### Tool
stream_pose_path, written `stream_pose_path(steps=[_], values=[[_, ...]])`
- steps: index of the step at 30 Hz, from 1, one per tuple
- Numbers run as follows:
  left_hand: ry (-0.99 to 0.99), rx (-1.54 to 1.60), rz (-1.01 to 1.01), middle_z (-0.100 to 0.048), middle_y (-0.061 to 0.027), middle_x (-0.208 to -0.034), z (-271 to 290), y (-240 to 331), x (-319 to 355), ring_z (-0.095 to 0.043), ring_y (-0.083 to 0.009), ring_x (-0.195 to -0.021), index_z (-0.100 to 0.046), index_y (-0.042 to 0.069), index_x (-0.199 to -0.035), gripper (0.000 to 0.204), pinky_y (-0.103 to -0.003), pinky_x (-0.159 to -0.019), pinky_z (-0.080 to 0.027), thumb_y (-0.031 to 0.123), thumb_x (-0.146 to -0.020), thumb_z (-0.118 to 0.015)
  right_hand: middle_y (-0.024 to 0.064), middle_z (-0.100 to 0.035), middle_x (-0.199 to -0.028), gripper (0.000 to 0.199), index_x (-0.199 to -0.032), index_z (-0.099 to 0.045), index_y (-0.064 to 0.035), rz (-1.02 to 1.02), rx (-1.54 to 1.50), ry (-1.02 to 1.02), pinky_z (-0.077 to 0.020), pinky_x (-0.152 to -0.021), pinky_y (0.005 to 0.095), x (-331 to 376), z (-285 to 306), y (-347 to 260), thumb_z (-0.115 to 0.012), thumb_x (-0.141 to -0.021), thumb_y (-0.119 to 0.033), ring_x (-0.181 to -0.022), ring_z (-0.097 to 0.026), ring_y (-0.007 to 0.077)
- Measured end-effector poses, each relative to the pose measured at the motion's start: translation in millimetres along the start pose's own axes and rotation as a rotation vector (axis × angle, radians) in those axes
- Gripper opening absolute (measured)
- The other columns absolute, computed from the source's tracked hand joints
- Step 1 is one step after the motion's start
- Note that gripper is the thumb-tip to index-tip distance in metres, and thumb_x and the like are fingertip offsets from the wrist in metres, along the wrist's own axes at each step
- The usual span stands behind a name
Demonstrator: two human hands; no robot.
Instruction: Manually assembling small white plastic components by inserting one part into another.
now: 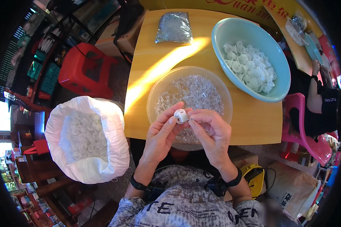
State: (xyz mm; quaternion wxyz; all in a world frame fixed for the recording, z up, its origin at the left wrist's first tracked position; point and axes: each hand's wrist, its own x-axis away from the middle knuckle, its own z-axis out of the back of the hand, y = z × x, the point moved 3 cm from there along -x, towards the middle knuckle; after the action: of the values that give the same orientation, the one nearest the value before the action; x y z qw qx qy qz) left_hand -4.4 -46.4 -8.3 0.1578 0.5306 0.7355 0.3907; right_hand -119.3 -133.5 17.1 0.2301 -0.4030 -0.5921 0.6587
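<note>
My left hand (161,133) is closed round a small white plastic cap-like part (181,116) with dark slots in its side. Close against it, my right hand (215,133) pinches a tiny clear piece (191,118) between thumb and forefinger, at the white part's right side; whether it sits inside the part I cannot tell. Both hands are above the near side of a round clear tub (152,101) filled with many small transparent plastic pieces (201,90).
At the far right of the wooden table (250,125) stands a pale blue basin (225,72) of white plastic parts. A clear bag (174,28) lies at the back. Left of the table is an open white sack (115,151) of similar parts, near a red stool (81,70). Another person (318,98) sits at right.
</note>
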Motion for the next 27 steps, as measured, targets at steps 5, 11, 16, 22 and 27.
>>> stream_pose_path(steps=[5,11,16,22,27], values=[[-0.009,0.005,-0.017,-0.052,-0.0189,-0.128,2.0,-0.1,0.2,-0.052,-0.0213,-0.118,-0.042,0.003,-0.135,0.039,-0.034,-0.099,-0.044,0.012,-0.098,-0.044,0.0105,-0.066,-0.098,0.015,-0.096,-0.064,-0.0015,0.006,-0.013,0.002,-0.0546,-0.072,0.0264,0.3,-2.4,-0.5,-0.066,-0.081,0.002,-0.087,-0.065,0.016],[-0.064,-0.059,-0.043,-0.051,-0.0188,-0.13,1.9,0.1,0.7,-0.05,-0.0225,-0.121,-0.039,0.005,-0.138,0.043,-0.036,-0.102,-0.041,0.007,-0.096,-0.046,0.0095,-0.067,-0.096,0.014,-0.096,-0.064,-0.0021,-0.012,0.007,-0.003,-0.0545,-0.072,0.0262,-0.4,-4.8,-4.6,-0.066,-0.082,0.0,-0.084,-0.065,0.015],[-0.075,-0.053,-0.05,-0.05,-0.0175,-0.132,2.9,0.5,-0.4,-0.05,-0.0211,-0.121,-0.038,0.006,-0.139,0.044,-0.035,-0.101,-0.041,0.008,-0.096,-0.046,0.0099,-0.066,-0.097,0.013,-0.096,-0.064,-0.0021,-0.031,-0.007,-0.01,-0.0548,-0.072,0.0264,-1.2,-6.4,-5.5,-0.066,-0.083,0.0,-0.084,-0.065,0.0147],[-0.071,-0.067,-0.035,-0.05,-0.0165,-0.131,3.4,0.8,-0.2,-0.05,-0.0199,-0.12,-0.036,0.006,-0.14,0.045,-0.035,-0.101,-0.041,0.01,-0.097,-0.047,0.0098,-0.066,-0.096,0.013,-0.096,-0.064,-0.0012,-0.025,0.029,-0.017,-0.0557,-0.071,0.0265,-1.3,-5.9,-3.2,-0.066,-0.083,-0.001,-0.084,-0.065,0.0148],[-0.089,-0.084,-0.02,-0.051,-0.016,-0.131,3.8,1.4,-0.2,-0.05,-0.0195,-0.119,-0.037,0.006,-0.139,0.044,-0.035,-0.1,-0.042,0.01,-0.097,-0.047,0.0097,-0.065,-0.095,0.013,-0.095,-0.064,-0.0013,-0.014,-0.004,-0.005,-0.0561,-0.07,0.0267,-1.7,-7.0,-4.2,-0.065,-0.083,0.0,-0.084,-0.065,0.0147]])
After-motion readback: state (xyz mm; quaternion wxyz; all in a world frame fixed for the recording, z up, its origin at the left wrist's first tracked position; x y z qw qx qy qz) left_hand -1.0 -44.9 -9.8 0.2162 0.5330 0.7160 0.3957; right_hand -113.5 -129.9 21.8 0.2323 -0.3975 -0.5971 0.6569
